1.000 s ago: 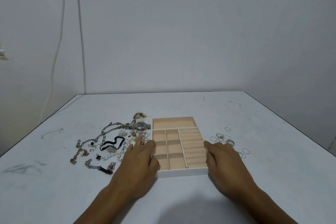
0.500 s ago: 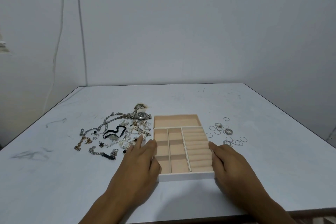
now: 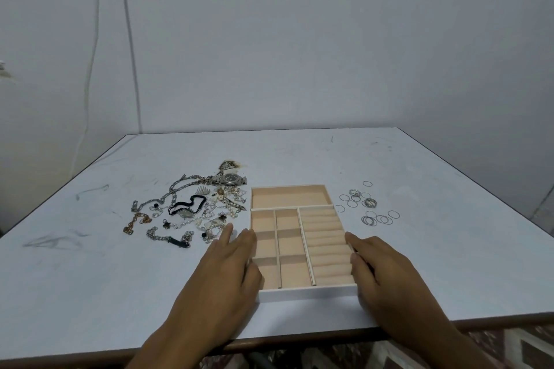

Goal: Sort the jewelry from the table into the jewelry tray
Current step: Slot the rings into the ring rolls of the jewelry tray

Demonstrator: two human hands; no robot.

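One head view looks from above and behind the near wall of the tray (image 3: 305, 293), facing forward and down across it; the tray sits close, below centre; the left hand (image 3: 221, 275) lies flat at the tray's left wall, the right hand (image 3: 386, 275) at its right wall, both forearms entering from the bottom edge; nearer than the tray, the table (image 3: 90, 293) ends in its near edge above patterned floor (image 3: 509, 347); beyond the tray, the table recedes to a wall (image 3: 299, 54) filling the upper half.
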